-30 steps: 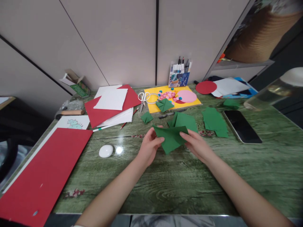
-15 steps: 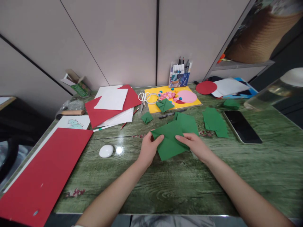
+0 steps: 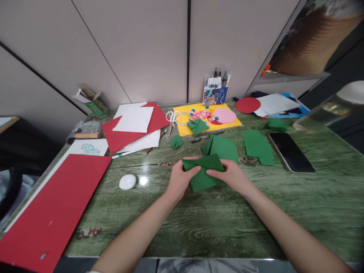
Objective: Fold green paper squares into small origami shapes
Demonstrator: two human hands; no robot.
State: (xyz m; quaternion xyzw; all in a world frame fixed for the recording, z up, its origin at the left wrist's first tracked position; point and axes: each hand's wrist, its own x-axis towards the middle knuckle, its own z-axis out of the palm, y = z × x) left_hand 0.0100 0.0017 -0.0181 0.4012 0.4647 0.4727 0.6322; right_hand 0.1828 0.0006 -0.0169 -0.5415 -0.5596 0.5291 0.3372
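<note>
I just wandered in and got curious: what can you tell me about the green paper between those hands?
The green paper looks plain and matte, with fairly straight edges. A bend or crease runs across it, the upper part darker than the lower. It is held tilted over the table, the left hand gripping one side and the right hand the other, both thumbs on its visible face. Its back is hidden.

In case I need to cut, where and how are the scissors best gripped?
Probably by the white handle loops, from above: the scissors lie with blades towards the camera and loops beyond, so a low reach from the near side would meet blades first.
</note>
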